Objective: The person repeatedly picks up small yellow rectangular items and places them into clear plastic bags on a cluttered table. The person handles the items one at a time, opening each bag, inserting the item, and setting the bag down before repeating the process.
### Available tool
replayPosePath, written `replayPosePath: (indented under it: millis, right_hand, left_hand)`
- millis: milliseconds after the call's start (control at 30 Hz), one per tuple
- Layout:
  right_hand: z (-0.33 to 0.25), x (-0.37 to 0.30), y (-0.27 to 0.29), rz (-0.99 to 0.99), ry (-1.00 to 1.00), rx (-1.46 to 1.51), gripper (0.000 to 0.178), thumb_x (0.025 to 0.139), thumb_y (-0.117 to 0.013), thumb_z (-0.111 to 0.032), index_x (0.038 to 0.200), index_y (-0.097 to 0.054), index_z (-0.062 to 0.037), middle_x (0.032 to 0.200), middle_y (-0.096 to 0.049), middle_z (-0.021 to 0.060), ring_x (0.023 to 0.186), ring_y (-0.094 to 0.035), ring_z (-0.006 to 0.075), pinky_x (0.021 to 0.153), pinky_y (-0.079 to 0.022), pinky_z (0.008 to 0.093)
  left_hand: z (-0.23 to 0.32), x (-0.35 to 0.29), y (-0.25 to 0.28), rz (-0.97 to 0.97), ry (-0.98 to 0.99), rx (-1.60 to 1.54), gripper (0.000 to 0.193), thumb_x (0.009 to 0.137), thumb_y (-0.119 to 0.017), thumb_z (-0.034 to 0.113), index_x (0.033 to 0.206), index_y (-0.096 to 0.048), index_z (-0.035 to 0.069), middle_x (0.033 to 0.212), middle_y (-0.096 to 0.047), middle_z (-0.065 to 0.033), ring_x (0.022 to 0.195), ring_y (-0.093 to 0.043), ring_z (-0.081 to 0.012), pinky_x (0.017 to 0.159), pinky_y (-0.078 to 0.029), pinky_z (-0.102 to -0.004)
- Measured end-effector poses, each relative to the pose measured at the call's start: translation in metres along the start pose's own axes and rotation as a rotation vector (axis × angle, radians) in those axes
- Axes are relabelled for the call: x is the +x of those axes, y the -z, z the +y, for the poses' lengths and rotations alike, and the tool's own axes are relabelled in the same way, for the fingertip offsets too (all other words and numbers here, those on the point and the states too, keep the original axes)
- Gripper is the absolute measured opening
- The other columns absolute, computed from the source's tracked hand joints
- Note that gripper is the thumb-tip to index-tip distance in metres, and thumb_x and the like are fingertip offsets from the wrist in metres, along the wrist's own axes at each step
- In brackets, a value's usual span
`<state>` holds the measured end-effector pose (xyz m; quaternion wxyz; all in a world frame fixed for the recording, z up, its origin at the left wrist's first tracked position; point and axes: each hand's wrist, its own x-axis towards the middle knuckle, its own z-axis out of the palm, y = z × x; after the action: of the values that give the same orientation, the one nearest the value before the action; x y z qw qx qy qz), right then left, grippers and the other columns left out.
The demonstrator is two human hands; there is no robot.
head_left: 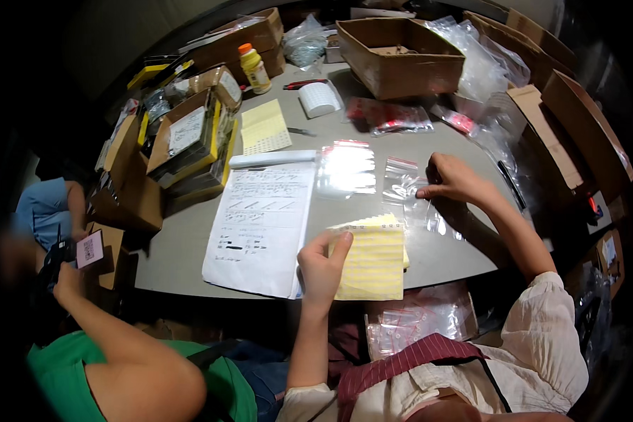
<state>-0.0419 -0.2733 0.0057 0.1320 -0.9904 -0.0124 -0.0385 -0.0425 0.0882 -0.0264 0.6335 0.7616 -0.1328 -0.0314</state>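
My left hand pinches the top left edge of a yellow sheet of small labels at the table's front edge. More yellow sheet shows behind it. Beyond and to the right, my right hand has its fingers curled and its thumb pressed on a small clear zip bag with a red line along its top. Other clear bags overlap beneath that hand, so their edges are hard to separate. Left of them lies a stack of clear zip bags. A handwritten notepad lies beside my left hand.
An open cardboard box stands at the back, with red-marked bags before it. Cartons and a yellow bottle stand left. Below the table edge is a box of bags. A person in green holds a device at left.
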Motion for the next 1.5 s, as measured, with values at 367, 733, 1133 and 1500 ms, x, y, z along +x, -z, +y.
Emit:
replayPosePath:
  millis: [367,733,1133,1500]
  right_hand:
    - [-0.077,-0.060,0.018,0.029,0.292,0.579,0.021,0.093,-0.070,-0.016,0.106,-0.065,-0.0001,0.096,-0.069,0.0146,0.090,-0.067,0.0297,0.082,-0.054,0.0402]
    - [-0.094,-0.055,0.024,-0.213,0.327,0.393,0.029,0.079,-0.071,-0.006,0.106,-0.065,0.0003,0.102,-0.068,0.0184,0.101,-0.065,0.0396,0.091,-0.052,0.0461]
    - [-0.105,-0.080,-0.018,0.343,0.503,-0.076,0.021,0.077,-0.068,-0.014,0.094,-0.060,-0.0039,0.094,-0.062,0.0104,0.092,-0.063,0.0280,0.082,-0.055,0.0364]
    - [-0.105,-0.091,-0.028,0.458,0.623,-0.111,0.024,0.076,-0.068,-0.014,0.097,-0.061,-0.0044,0.094,-0.060,0.0086,0.091,-0.063,0.0266,0.081,-0.056,0.0353]
  left_hand:
    - [0.010,-0.018,-0.013,-0.108,-0.197,-0.124,0.015,0.093,-0.076,0.004,0.106,-0.077,-0.004,0.096,-0.077,-0.0090,0.085,-0.069,-0.0139,0.076,-0.054,-0.0279]
    - [0.021,-0.029,-0.023,-0.148,-0.385,0.053,0.014,0.092,-0.074,-0.001,0.105,-0.077,-0.002,0.093,-0.075,-0.0141,0.083,-0.073,-0.0214,0.075,-0.057,-0.0310]
    - [0.010,-0.027,-0.024,-0.129,-0.284,0.037,0.015,0.092,-0.074,0.004,0.107,-0.078,-0.001,0.093,-0.076,-0.0123,0.083,-0.072,-0.0185,0.078,-0.056,-0.0308]
    - [0.005,-0.025,-0.022,-0.161,-0.104,-0.087,0.016,0.093,-0.072,0.003,0.106,-0.076,-0.007,0.099,-0.076,-0.0074,0.090,-0.066,-0.0117,0.083,-0.052,-0.0267]
